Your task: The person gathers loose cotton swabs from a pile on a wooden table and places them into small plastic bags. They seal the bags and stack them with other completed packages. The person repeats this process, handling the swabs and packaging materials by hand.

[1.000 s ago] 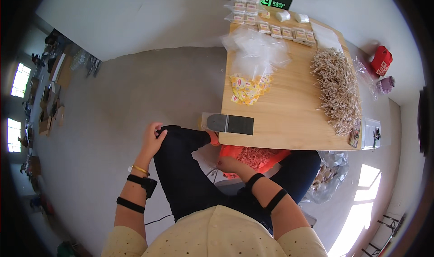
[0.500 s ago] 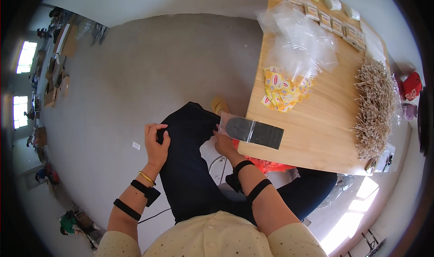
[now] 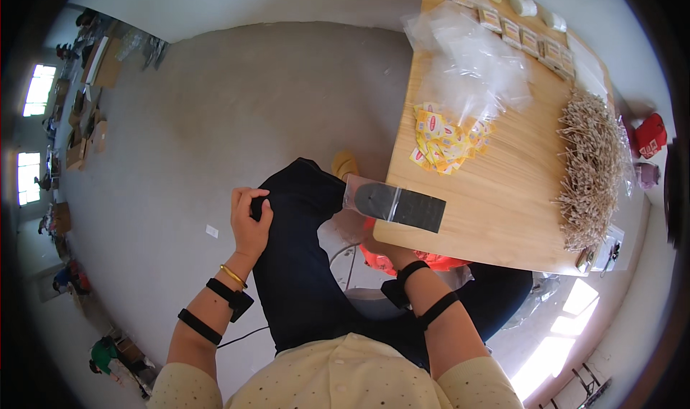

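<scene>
My left hand (image 3: 250, 222) rests on my dark-trousered knee (image 3: 295, 193), fingers bent, thumb apart, holding nothing. My right hand (image 3: 382, 246) is down at the near-left corner of the wooden table (image 3: 489, 236), beside a red plastic bag (image 3: 431, 260). The table's edge hides its fingers. Just above it on the tabletop lies a clear plastic sleeve (image 3: 353, 195) with a flat dark piece (image 3: 417, 211) in it, its clear end sticking out past the table's left edge. Farther back is a heap of yellow-and-white sachets (image 3: 445, 141).
Behind the sachets spread loose clear plastic bags (image 3: 474, 64). Along the table's right side lies a long heap of thin pale sticks (image 3: 593, 172). Small packs (image 3: 521, 37) line the back edge. Far left, a person in green (image 3: 106, 353) bends over, near cardboard boxes (image 3: 93, 137).
My right hand has moved from beside the clear sleeve's end, right and down to the red bag below the table's corner. The left hand stays on the knee.
</scene>
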Tool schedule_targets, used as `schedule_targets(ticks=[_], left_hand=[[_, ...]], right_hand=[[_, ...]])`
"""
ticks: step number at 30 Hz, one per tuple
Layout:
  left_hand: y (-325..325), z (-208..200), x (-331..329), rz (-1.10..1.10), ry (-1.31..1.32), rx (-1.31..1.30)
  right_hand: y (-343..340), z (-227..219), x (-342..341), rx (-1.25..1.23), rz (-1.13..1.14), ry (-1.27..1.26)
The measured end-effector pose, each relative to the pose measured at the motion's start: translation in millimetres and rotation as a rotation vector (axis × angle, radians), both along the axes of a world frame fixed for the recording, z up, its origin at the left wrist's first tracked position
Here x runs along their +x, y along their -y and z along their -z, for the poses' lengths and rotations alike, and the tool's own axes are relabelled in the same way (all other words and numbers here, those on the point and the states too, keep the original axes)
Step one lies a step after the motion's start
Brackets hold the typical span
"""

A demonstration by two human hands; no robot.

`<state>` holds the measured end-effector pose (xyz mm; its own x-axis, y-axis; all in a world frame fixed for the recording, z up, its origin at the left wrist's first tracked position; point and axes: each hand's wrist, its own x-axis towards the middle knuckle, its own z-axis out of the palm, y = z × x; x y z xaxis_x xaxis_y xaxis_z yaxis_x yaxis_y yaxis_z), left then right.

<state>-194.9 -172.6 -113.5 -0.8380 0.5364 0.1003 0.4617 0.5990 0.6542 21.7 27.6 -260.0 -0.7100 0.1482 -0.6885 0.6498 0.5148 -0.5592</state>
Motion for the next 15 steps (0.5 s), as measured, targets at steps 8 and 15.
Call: schedule_targets(ticks=[8,15], left_hand=[[-19,-1,15,0.058,-0.056,0.094],[-18,-2,27,0.097,-0.195,0.134]], right_hand=[[15,68,126,0.029,-0.128,-0.065],[-26,-7,161,0.200,0.075,-0.215]])
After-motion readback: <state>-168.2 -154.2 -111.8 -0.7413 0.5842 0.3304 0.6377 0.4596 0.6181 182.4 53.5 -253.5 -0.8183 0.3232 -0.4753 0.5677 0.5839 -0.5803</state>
